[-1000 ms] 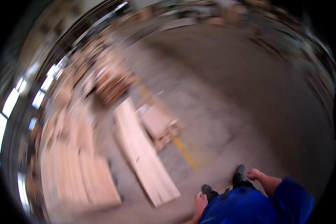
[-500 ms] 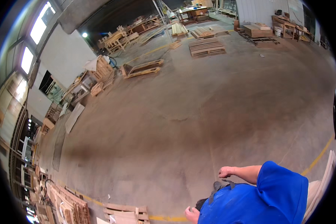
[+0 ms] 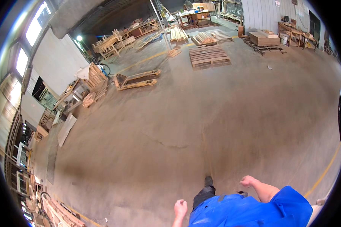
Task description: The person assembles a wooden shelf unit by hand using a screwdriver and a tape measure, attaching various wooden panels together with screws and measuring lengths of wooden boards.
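My left hand (image 3: 180, 207) hangs in front of my body at the lower edge, its fingers curled in and nothing visible in them. Further right, my right hand (image 3: 248, 181) is held out past the blue shirt (image 3: 250, 212), closed in a loose fist with no object showing. Both hands are over the bare concrete floor (image 3: 170, 125) and touch nothing. Between them one dark trouser leg and a dark shoe (image 3: 208, 181) reach forward.
A yellow pallet jack (image 3: 138, 80) stands ahead on the left. Beyond it lie a wooden pallet (image 3: 209, 56) and timber stacks (image 3: 178, 34). A flat board (image 3: 67, 129) lies at the left, wood pieces (image 3: 60, 212) at lower left. Wooden benches (image 3: 295, 34) stand far right.
My view has moved forward over the floor. My left hand has come further into view, and a leg has stepped ahead. The pallet at the lower edge has left the picture.
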Tool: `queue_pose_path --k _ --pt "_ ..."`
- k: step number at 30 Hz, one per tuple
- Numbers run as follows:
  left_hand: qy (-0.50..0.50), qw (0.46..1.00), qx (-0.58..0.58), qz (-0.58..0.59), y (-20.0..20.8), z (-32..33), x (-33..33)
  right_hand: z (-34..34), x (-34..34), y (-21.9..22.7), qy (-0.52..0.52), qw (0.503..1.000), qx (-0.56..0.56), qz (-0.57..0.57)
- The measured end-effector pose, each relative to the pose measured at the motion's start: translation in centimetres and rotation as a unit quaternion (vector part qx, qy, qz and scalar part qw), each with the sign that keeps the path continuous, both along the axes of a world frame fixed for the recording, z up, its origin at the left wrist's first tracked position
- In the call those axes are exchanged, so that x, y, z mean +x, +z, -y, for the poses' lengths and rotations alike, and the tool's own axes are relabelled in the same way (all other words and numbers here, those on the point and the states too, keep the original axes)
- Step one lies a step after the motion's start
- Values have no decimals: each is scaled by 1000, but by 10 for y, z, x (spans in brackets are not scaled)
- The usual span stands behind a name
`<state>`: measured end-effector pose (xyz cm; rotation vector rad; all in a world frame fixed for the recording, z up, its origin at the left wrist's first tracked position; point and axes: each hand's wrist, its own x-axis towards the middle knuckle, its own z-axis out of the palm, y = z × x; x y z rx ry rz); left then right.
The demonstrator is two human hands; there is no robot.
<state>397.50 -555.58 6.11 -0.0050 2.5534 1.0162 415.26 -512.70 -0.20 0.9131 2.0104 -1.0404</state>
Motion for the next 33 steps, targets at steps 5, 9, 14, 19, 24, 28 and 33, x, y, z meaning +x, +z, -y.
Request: queue_pose_path --k 5,9,14,19,24,28,33 --pt "-117 993 -11 -6 22 -114 -160 -105 -8 32 -209 977 39 10" --pt "-219 974 11 56 39 -236 -267 -155 -46 52 -394 917 -23 -56" --pt "-213 969 -18 121 -19 -319 -369 -216 -122 13 -414 909 -54 9" --pt "-421 878 -208 91 -84 -310 -435 -342 -252 -14 -366 922 -122 33" --pt "-283 938 -136 147 -91 -335 -469 -493 -425 -4 -301 954 -2 -11" --pt "-400 895 -191 39 -128 -360 -532 -580 -590 7 -272 959 -5 -74" --pt "-393 903 -145 96 -150 -408 -654 -610 -763 29 -218 976 -3 -8"
